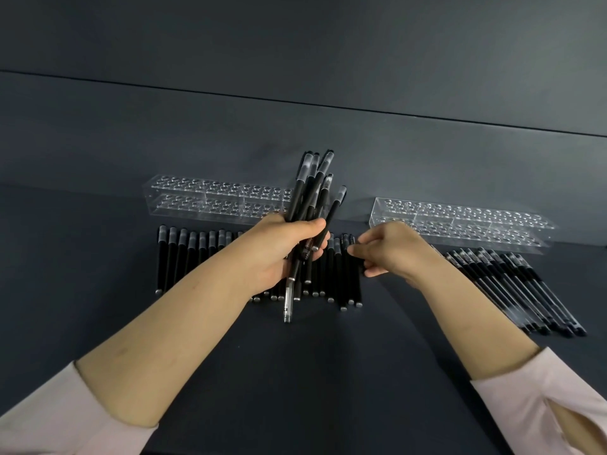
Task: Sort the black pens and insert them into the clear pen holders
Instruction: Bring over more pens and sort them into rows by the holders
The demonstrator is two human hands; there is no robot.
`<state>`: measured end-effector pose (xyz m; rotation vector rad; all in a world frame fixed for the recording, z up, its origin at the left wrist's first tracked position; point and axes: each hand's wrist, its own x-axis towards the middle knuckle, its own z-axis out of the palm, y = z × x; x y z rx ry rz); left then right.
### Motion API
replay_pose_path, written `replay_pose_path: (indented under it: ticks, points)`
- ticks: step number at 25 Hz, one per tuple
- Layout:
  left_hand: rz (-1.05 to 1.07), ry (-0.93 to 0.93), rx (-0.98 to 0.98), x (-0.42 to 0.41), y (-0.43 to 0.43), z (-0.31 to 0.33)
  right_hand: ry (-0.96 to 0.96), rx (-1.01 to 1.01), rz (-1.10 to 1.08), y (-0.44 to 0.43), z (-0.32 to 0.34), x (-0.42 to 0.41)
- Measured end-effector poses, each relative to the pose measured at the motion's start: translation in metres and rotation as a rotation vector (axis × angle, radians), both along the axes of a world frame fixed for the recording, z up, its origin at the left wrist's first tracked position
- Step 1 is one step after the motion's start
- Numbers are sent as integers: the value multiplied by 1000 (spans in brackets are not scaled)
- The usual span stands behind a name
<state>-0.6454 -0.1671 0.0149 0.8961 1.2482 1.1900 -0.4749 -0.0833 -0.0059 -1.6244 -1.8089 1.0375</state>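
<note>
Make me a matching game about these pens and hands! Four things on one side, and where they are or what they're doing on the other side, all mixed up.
Things:
1. bundle of black pens
2. left clear pen holder
3. slanted black pens
4. right hand

Matches:
A. lying on the table at the right
B. pinching a pen from the middle row
C. held up in the left hand
D. standing at the back, no pens seen in its holes

Pairs: 1-C, 2-D, 3-A, 4-B.
</note>
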Motion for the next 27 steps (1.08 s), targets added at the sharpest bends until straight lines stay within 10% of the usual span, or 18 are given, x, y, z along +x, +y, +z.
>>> replay_pose_path:
  ticks: [14, 21, 27]
  points:
    - [-86, -16, -14, 1, -1, 2, 1011, -198, -17, -6, 21, -9]
    - [-67, -38, -7, -3, -1, 4, 321, -64, -9, -6, 2, -8]
    - [-76, -49, -12, -5, 0, 4, 173, 15, 21, -7, -1, -9]
